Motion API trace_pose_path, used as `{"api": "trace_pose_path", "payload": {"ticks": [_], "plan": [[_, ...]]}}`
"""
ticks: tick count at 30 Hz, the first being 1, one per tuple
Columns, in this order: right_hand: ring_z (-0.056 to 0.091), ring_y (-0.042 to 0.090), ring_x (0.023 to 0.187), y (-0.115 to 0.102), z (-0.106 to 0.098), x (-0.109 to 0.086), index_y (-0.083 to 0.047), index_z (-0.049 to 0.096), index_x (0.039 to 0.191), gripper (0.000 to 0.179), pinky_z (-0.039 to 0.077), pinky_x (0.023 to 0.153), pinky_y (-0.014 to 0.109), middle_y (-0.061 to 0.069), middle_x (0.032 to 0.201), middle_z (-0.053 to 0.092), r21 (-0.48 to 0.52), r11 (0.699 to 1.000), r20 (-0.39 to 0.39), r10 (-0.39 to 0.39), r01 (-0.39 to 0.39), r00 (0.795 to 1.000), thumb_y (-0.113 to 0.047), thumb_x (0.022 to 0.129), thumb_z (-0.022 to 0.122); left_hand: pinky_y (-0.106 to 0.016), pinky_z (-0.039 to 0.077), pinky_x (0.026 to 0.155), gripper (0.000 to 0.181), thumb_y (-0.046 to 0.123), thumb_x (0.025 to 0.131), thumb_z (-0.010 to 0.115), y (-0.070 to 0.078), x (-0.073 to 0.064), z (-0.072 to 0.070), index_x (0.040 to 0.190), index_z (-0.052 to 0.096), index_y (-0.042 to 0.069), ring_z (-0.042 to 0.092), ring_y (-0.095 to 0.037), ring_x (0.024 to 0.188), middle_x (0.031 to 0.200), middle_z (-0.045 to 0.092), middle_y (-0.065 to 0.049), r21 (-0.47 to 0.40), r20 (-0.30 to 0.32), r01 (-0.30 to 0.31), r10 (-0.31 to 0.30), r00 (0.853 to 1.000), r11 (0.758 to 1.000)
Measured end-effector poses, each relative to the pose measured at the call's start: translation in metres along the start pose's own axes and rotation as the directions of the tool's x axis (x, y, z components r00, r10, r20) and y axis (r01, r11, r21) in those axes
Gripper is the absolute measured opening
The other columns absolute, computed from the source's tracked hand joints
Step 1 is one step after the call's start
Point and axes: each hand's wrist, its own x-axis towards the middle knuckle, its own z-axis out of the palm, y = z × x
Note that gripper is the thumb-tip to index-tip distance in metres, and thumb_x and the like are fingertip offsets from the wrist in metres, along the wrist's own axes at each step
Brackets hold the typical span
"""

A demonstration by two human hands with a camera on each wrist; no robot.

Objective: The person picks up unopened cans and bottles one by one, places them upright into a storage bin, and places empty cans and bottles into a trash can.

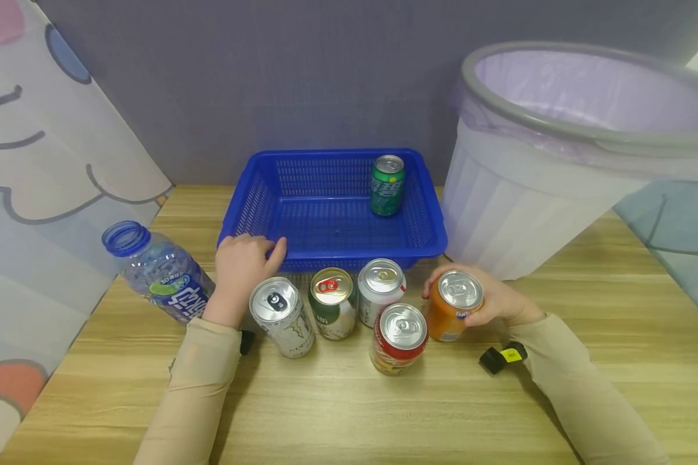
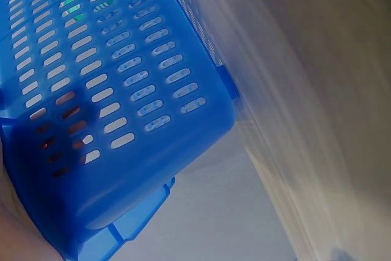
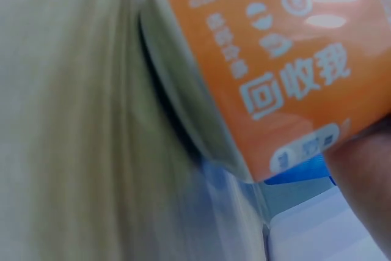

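Grips Fanta can [image 1: 444,316] with right hand [image 1: 494,294] | holds basket [image 1: 326,253] near worktop [image 1: 337,413] back edge with left hand [image 1: 244,268] | squeeze lightly

the orange can [image 1: 445,320] (lettered "fanta" below its silver, tabbed top) stands roughly upright in the right grip [image 1: 500,298], low at the bench [image 1: 337,420]; whether its base touches the wood is unclear. the blue basket [image 1: 337,253], rectangular with slotted plastic walls, sits open side up, its near left corner in the left grip [image 1: 241,271].
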Motion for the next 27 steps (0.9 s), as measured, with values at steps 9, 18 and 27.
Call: {"api": "trace_pose_path", "payload": {"ticks": [9, 18, 27], "plan": [[0.056, 0.021, 0.115, -0.004, -0.002, 0.003, 0.008, 0.044, 0.128, 0.056, 0.042, 0.100, 0.028, 0.010, 0.125, 0.058, -0.042, 0.998, -0.002, -0.054, 0.054, 0.999, -0.018, 0.084, 0.068, -0.041, 0.038, 0.063, 0.042, 0.033, 0.092, 0.050, 0.000, 0.000, -0.001, 0.072, 0.072, 0.002, 0.060, -0.032, 0.063, 0.065, 0.067, -0.013, -0.003, 0.001, 0.003, -0.003, 1.000, 1.000], [0.056, 0.021, 0.115, -0.011, -0.004, 0.003, 0.005, 0.045, 0.128, 0.055, 0.041, 0.101, 0.027, 0.010, 0.125, 0.059, -0.024, 0.999, -0.024, -0.029, 0.029, 0.999, -0.017, 0.084, 0.068, -0.042, 0.039, 0.064, 0.043, 0.033, 0.092, 0.049, 0.001, 0.000, -0.004, 0.076, 0.073, 0.002, 0.062, -0.032, 0.066, 0.071, 0.069, -0.014, 0.003, 0.027, 0.014, -0.014, 1.000, 1.000], [0.056, 0.023, 0.116, -0.016, -0.004, 0.000, 0.007, 0.044, 0.128, 0.055, 0.041, 0.101, 0.028, 0.011, 0.126, 0.058, -0.013, 1.000, -0.031, -0.003, 0.003, 1.000, -0.015, 0.083, 0.068, -0.042, 0.039, 0.063, 0.043, 0.033, 0.092, 0.049, 0.002, 0.000, -0.003, 0.071, 0.071, 0.002, 0.060, -0.033, 0.064, 0.066, 0.067, -0.013, -0.001, 0.022, 0.008, -0.007, 1.000, 1.000]]}}
